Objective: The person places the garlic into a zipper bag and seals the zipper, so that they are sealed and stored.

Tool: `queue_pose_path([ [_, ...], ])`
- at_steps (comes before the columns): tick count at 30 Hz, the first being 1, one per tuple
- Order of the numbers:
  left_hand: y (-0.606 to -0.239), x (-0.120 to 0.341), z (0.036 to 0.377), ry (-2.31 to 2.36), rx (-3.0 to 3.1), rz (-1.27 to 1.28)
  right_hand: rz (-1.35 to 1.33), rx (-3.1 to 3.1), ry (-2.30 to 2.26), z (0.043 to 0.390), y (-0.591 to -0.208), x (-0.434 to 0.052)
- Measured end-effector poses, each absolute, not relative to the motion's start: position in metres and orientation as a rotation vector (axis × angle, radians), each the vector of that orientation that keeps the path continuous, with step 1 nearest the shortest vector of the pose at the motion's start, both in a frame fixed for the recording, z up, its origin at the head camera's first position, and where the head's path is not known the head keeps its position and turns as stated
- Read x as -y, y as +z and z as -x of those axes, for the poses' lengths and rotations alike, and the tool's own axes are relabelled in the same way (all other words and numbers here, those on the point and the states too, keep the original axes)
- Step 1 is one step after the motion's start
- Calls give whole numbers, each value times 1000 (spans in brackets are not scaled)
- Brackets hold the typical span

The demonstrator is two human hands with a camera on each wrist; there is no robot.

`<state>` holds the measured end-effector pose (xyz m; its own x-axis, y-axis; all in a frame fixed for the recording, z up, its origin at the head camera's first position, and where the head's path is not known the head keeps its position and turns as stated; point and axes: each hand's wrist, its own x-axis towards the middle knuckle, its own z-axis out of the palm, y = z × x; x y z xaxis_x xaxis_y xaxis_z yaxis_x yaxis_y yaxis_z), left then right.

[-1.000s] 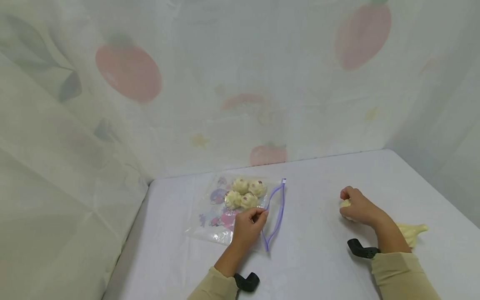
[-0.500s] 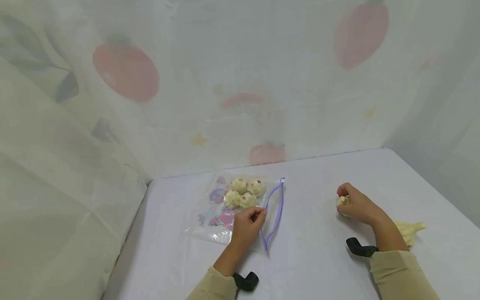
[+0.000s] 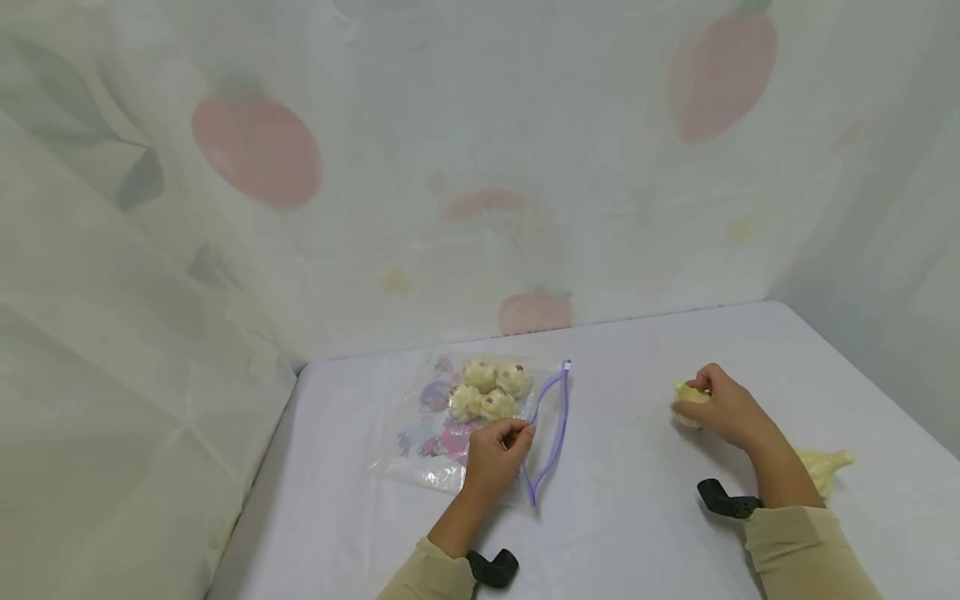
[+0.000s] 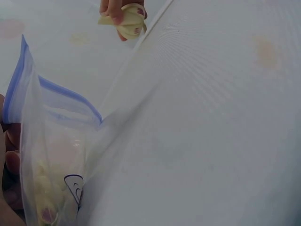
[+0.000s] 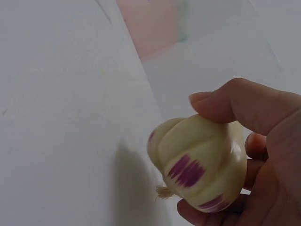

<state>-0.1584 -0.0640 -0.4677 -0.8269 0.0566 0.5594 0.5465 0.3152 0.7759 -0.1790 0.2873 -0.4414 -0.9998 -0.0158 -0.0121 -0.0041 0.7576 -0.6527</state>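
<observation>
My right hand (image 3: 729, 408) holds a cream garlic bulb (image 5: 200, 160) between thumb and fingers over the right part of the table. Purple patches mark its side, and a tuft of root threads shows in the right wrist view. On the left, a clear zip bag (image 3: 397, 467) with coloured prints lies flat, its purple zip edge (image 3: 559, 437) gaping to the right. Several garlic bulbs (image 3: 480, 373) sit clustered inside it. My left hand (image 3: 495, 458) pinches the near film of the bag beside the mouth. In the left wrist view the hand is largely hidden behind the bag.
Another garlic bulb (image 3: 821, 467) with a long stem lies by my right forearm, partly covered by it. The white table (image 3: 615, 517) is bordered by a fruit-printed cloth (image 3: 630, 167) at the back and hanging cloth on both sides.
My right hand has turned the garlic bulb, so more of it shows and its stem now points up and left. The left hand still pinches the bag in the same place.
</observation>
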Motion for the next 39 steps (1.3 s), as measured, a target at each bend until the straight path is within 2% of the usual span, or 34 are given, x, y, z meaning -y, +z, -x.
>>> queue_pose_path([
  [27, -468, 62, 158, -1526, 2142, 510, 179, -3020, -1424, 180, -434, -285],
  [39, -473, 64, 162, -1511, 2156, 541, 53, -2857, -1611, 180, -433, -276],
])
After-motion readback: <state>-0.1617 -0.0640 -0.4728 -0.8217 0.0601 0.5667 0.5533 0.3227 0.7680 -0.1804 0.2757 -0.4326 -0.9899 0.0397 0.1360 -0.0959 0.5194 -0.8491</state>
